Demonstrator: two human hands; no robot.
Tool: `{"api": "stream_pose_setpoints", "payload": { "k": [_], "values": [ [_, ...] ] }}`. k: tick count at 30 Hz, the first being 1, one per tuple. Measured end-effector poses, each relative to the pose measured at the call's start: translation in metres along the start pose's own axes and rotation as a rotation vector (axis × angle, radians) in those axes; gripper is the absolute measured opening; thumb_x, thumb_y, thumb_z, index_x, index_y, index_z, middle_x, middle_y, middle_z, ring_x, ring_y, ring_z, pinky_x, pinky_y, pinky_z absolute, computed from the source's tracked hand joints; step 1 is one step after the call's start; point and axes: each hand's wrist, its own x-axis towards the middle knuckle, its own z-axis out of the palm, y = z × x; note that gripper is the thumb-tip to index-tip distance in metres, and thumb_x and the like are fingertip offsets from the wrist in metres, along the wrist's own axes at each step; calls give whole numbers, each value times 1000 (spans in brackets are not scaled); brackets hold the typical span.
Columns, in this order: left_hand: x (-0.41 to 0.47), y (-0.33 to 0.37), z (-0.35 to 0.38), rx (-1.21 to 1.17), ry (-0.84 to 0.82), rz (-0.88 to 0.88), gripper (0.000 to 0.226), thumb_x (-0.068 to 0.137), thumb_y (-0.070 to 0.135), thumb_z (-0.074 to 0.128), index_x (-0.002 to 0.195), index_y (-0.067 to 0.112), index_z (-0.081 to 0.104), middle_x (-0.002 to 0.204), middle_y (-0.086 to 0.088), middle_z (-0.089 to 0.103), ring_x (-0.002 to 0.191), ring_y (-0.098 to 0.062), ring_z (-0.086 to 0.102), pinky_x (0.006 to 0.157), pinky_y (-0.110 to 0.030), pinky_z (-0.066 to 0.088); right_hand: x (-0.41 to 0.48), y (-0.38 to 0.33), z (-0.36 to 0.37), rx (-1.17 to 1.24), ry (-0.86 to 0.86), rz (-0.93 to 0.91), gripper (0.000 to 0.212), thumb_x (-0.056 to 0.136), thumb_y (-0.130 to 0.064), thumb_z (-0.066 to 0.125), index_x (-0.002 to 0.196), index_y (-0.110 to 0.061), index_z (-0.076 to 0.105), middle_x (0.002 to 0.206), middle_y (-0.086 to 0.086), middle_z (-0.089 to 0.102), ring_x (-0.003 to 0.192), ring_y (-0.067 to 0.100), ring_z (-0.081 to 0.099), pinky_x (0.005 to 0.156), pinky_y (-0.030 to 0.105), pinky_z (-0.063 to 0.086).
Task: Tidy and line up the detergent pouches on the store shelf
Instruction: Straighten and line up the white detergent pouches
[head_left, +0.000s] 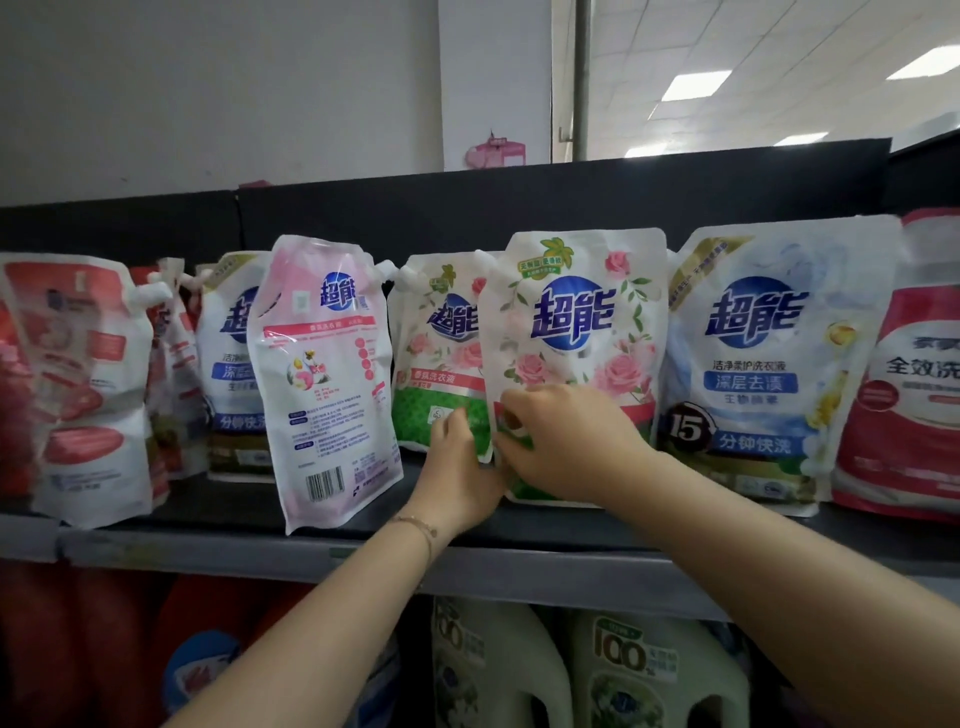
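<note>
A rose-printed white pouch (576, 332) stands upright at the middle of the dark shelf (234, 512). My right hand (566, 441) grips its lower front and my left hand (460, 467) holds its lower left edge, fingers tucked behind. A second rose pouch (441, 353) stands just behind and left of it. Further left, a pink pouch (322, 374) leans with its back label facing out. A blue-and-white pouch (748, 358) stands to the right, and another (234, 364) is partly hidden behind the pink one.
Red-and-white pouches slump at the far left (78, 384), and one stands at the far right (909, 379). White detergent jugs (654, 670) and red containers (104, 639) fill the lower shelf. The shelf's grey front rail (260, 556) runs below my wrists.
</note>
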Motion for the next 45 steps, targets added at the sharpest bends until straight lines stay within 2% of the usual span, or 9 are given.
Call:
{"api": "stream_pose_setpoints", "payload": {
  "k": [3, 7, 20, 26, 32, 36, 40, 42, 45],
  "values": [
    [-4, -11, -14, 151, -7, 43, 56, 85, 30, 64, 133, 15, 40, 135, -3, 36, 123, -20, 42, 89, -21, 32, 28, -10, -2, 5, -24, -44, 22, 93, -37, 47, 89, -17, 55, 84, -2, 58, 72, 18, 56, 64, 32, 51],
    [-10, -21, -30, 342, -75, 111, 54, 91, 43, 55, 137, 19, 40, 135, 1, 39, 127, -20, 40, 100, -32, 38, 67, -14, -11, 23, -26, -101, 14, 93, -30, 49, 91, -17, 56, 94, -2, 57, 78, 16, 58, 69, 34, 56],
    [15, -15, -49, 579, -119, 207, 49, 88, 51, 53, 125, 22, 41, 128, 0, 40, 119, -22, 40, 98, -44, 43, 160, -10, -27, -294, 90, -204, 6, 93, -17, 45, 92, -16, 51, 93, -4, 47, 87, 15, 45, 82, 33, 40],
    [31, -13, -59, 582, -78, 190, 45, 86, 50, 55, 120, 23, 43, 126, 1, 41, 117, -22, 41, 99, -42, 42, 224, 12, -50, -152, -86, 99, 16, 91, -11, 54, 106, -7, 58, 78, 4, 51, 70, 19, 53, 71, 31, 48],
    [29, -23, -68, 541, -71, 189, 54, 88, 47, 56, 133, 23, 38, 137, 2, 34, 126, -20, 35, 106, -36, 37, 260, 35, -24, -218, -346, 240, 45, 88, -15, 66, 129, -3, 52, 101, 7, 52, 101, 29, 54, 94, 38, 48],
    [29, -29, -65, 496, -126, 186, 41, 90, 42, 55, 125, 23, 45, 126, 5, 46, 114, -15, 46, 100, -30, 42, 271, 39, -19, -196, -351, 221, 38, 89, -19, 65, 121, 0, 55, 82, 5, 51, 90, 26, 55, 86, 34, 47],
    [39, -32, -50, 425, -304, 50, 34, 92, 33, 55, 121, 15, 53, 119, -2, 60, 106, -20, 58, 95, -33, 48, 273, 34, -29, -79, -230, 178, 35, 91, -20, 63, 123, -5, 58, 109, 10, 63, 101, 24, 60, 84, 28, 46],
    [43, -30, -42, 446, -372, 2, 42, 95, 31, 53, 129, 6, 49, 136, -13, 50, 118, -26, 53, 103, -31, 42, 272, 28, -34, -5, -168, 172, 34, 93, -19, 60, 124, -5, 59, 115, 11, 63, 104, 24, 61, 88, 28, 48],
    [49, -22, -38, 521, -481, -84, 56, 99, 31, 45, 144, 1, 30, 156, -27, 8, 138, -33, 31, 113, -31, 23, 271, 27, -48, 77, -120, 185, 29, 90, -16, 60, 115, -1, 64, 100, 12, 66, 82, 21, 63, 78, 30, 51]
  ]
}}
